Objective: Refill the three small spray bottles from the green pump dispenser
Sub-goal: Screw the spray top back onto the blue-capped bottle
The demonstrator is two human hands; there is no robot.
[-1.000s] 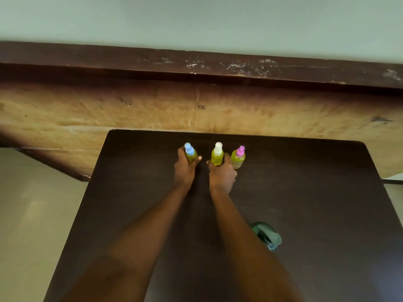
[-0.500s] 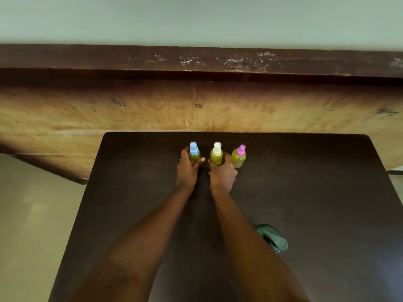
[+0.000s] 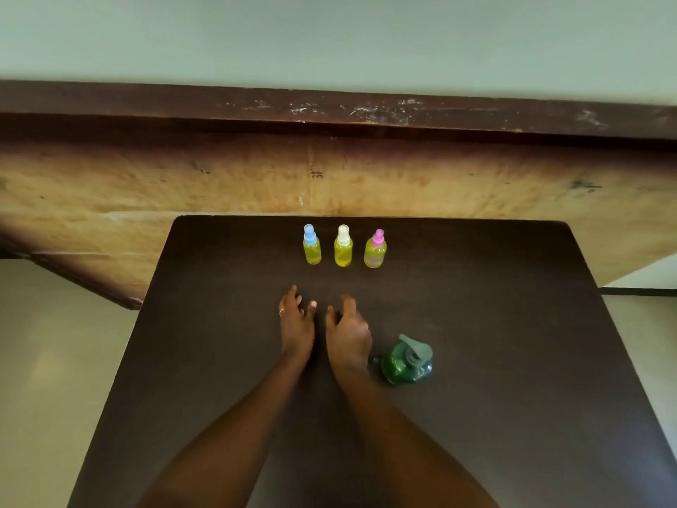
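Observation:
Three small spray bottles of yellow liquid stand upright in a row near the far edge of the dark table: a blue-capped bottle on the left, a white-capped bottle in the middle, a pink-capped bottle on the right. My left hand and my right hand hover side by side over the table, well short of the bottles, fingers relaxed and holding nothing. The green pump dispenser stands just right of my right wrist.
A scuffed wooden panel with a dark top rail rises right behind the table's far edge. Pale floor lies off the table's left side.
Both hands have let go of the blue-capped and white-capped bottles and drawn back toward me. The bottles stay standing in their row.

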